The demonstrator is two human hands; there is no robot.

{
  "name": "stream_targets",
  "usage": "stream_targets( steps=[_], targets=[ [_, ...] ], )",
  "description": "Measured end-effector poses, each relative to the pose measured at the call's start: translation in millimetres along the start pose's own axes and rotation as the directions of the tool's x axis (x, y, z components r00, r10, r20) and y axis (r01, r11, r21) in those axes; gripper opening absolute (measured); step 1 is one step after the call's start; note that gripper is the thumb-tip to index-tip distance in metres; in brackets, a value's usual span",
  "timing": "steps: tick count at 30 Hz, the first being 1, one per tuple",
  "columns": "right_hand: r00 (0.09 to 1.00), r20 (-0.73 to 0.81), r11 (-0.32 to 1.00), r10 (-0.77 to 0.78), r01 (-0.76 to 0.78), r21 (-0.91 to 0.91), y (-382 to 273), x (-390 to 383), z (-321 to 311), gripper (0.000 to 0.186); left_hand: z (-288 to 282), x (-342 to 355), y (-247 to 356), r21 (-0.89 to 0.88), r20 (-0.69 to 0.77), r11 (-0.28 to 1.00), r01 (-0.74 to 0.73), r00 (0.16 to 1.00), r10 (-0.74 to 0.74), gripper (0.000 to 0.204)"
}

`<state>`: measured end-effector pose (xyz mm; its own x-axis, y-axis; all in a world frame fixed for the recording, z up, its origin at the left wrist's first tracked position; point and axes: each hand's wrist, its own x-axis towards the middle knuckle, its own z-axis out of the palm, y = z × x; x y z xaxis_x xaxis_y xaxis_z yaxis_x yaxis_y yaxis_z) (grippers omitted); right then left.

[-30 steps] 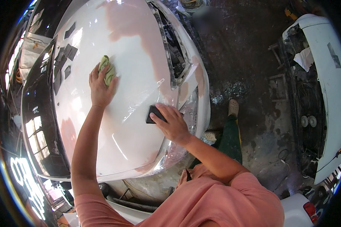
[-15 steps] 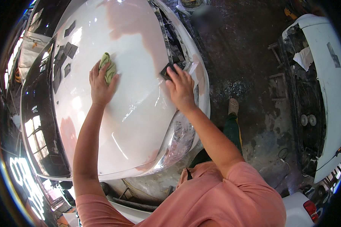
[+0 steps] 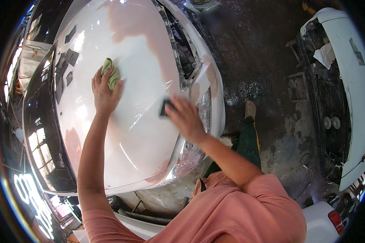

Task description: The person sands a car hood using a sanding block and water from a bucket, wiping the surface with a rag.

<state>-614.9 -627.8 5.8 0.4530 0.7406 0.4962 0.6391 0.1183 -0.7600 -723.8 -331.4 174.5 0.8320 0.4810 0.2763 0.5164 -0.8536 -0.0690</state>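
Note:
My left hand (image 3: 105, 94) rests on the white car hood (image 3: 138, 60), fingers closed over a crumpled green cloth (image 3: 112, 76). Farther right, my right hand (image 3: 187, 120), smeared by motion, has its fingers on a small dark pad (image 3: 165, 108), which looks like sandpaper, against the hood's surface. Pinkish patches (image 3: 129, 22) show on the hood's paint, and the surface around both hands looks wet. Several dark grey sandpaper pieces (image 3: 71, 57) lie on the hood toward the windshield (image 3: 40, 117).
A headlight under clear film (image 3: 190, 156) borders the hood's near right corner, and an open grille gap (image 3: 186, 60) runs along its front edge. Across the wet dark floor (image 3: 267, 52) stands another white car body part (image 3: 353, 81). My shoe (image 3: 250, 109) is beside the bumper.
My right hand has slid nearer to me and slightly left with the dark pad, from the grille edge onto the hood. My left hand stays on the cloth, nearly unmoved.

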Motion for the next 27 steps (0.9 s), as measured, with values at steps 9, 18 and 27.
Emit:
stream_targets(
  steps=[9,18,27],
  targets=[
    [0.995,-0.084,0.997,0.061,-0.058,0.043,43.9,57.7,-11.8,0.052,3.1,3.4,3.7,0.004,-0.007,1.0,0.013,1.0,-0.013,0.057],
    [0.995,-0.088,0.999,0.036,-0.035,0.016,64.3,59.2,-19.0,0.056,4.1,3.1,2.6,0.008,-0.005,1.0,-0.004,1.0,0.005,0.056],
    [0.997,0.083,0.999,-0.009,0.006,0.043,68.9,-11.6,-25.9,0.054,2.3,-1.2,-0.3,0.026,0.007,1.0,0.011,1.0,-0.012,0.057]
  ],
)
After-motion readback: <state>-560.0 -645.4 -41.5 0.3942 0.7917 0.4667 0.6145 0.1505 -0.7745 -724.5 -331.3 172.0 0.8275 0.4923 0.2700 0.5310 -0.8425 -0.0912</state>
